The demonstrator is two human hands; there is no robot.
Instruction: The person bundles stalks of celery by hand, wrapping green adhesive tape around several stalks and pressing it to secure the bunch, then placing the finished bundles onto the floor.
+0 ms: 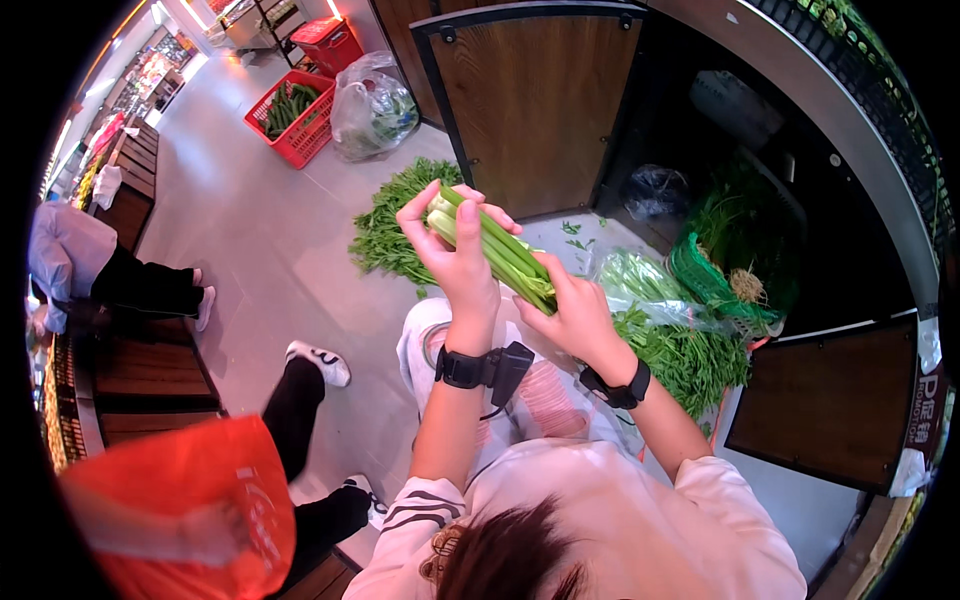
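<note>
Right of a red rectangular plastic basket [312, 140], a bushy heap of green leaves [385, 235] lies on the grey floor [290, 215], the bare left hand [462, 262] grasps the far end of a pale-green celery bundle [505, 260] raised above it, and the bare right hand [582, 312] clasps the near end.

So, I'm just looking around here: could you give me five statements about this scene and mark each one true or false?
1. The left hand and right hand both hold the celery. True.
2. The right wrist is bare. False: it wears a black band.
3. A plastic bag stands beside the red basket. True.
4. That basket holds tomatoes. False: it holds long green vegetables.
5. Leafy greens lie on the floor. True.
</note>
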